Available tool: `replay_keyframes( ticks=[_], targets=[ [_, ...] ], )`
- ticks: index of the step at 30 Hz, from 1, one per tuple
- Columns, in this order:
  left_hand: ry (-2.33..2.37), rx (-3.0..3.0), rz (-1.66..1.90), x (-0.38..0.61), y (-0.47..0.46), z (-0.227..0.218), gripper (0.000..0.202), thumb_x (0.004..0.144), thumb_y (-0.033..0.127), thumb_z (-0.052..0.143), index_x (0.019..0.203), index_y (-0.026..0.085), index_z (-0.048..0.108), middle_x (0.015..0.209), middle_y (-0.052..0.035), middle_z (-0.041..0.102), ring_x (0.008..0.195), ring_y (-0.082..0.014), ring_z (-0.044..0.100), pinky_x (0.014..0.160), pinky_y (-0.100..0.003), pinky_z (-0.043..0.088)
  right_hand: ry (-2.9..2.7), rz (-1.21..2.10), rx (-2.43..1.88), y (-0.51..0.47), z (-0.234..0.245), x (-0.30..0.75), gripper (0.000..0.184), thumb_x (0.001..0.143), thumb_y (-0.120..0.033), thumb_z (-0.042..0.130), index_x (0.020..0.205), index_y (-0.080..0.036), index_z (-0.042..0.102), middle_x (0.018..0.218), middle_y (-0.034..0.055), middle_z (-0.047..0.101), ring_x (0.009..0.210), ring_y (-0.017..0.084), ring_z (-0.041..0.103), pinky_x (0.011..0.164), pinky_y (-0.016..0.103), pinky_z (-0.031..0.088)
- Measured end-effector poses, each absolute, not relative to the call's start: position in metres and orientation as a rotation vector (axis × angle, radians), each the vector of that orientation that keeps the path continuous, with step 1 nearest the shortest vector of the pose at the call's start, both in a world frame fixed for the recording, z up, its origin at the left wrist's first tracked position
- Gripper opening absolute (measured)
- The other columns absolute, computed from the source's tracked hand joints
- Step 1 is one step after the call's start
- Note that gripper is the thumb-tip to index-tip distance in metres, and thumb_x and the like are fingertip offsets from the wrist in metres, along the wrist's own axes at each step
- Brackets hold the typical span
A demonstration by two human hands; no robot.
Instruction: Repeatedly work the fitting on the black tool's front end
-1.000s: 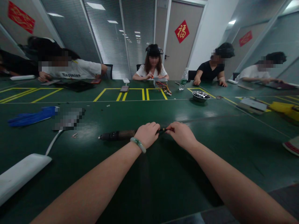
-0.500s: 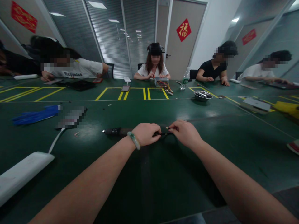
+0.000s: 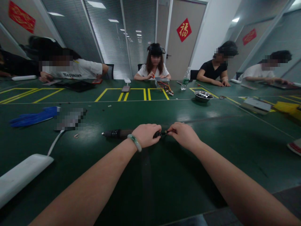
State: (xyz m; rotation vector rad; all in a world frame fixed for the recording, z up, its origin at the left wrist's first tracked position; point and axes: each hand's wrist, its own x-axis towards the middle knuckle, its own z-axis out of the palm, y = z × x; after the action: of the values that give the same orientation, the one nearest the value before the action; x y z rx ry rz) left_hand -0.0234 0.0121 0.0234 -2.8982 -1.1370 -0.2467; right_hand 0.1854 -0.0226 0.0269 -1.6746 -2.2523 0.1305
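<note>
Black tool (image 3: 119, 134) partly behind left hand (image 3: 147, 135)

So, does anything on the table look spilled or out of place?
Nothing looks spilled. A small pale scrap lies beside the white cable, perhaps stray litter. The dark tool in the left hand shows no obvious damage.

The left fingers (image 3: 157, 128) hide part of the tool (image 3: 118, 134); the piece (image 3: 166, 132) at the right fingers (image 3: 172, 128) is too small to tell.
</note>
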Motion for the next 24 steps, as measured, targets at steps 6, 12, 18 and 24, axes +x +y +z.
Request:
replay_keyframes(
  ticks=[6,12,18,24],
  targets=[
    [-1.058,-2.905,-0.297,-0.0252,0.0126,0.0234,0.021,0.091,0.04,0.046,0.097,0.023,0.057,0.091,-0.0024,0.063,0.08,-0.0183,0.06,0.067,-0.03,0.045,-2.321,0.087,-1.609,-0.0243,0.0284,0.1848,0.01,0.085,-0.025,0.061,0.09,-0.023,0.07,0.088,0.0002,0.063,0.079,0.014,0.056,0.067,0.025,0.038],
    [-1.099,-2.871,-0.323,-0.0264,0.0174,0.021,0.023,0.09,0.044,0.048,0.097,0.025,0.058,0.086,-0.0018,0.063,0.079,-0.0192,0.059,0.067,-0.031,0.044,-2.319,0.055,-1.6,-0.024,0.0274,0.1857,0.011,0.086,-0.026,0.061,0.091,-0.024,0.07,0.089,0.0003,0.063,0.08,0.014,0.056,0.067,0.025,0.038],
    [-1.094,-2.871,-0.391,-0.0251,0.016,0.0183,0.017,0.089,0.038,0.05,0.095,0.025,0.059,0.088,-0.001,0.064,0.082,-0.019,0.059,0.07,-0.031,0.044,-2.323,-0.022,-1.581,-0.0258,0.0272,0.1828,0.011,0.088,-0.025,0.059,0.091,-0.022,0.069,0.09,0.0013,0.063,0.081,0.015,0.056,0.068,0.026,0.039],
    [-1.083,-2.865,-0.461,-0.0238,0.016,0.0139,0.014,0.086,0.034,0.055,0.093,0.024,0.061,0.088,-0.0008,0.065,0.084,-0.0192,0.058,0.072,-0.032,0.045,-2.394,-0.112,-1.52,-0.0248,0.0194,0.178,0.012,0.089,-0.023,0.059,0.092,-0.022,0.07,0.089,0.0013,0.063,0.084,0.016,0.056,0.076,0.028,0.04]
  ],
)
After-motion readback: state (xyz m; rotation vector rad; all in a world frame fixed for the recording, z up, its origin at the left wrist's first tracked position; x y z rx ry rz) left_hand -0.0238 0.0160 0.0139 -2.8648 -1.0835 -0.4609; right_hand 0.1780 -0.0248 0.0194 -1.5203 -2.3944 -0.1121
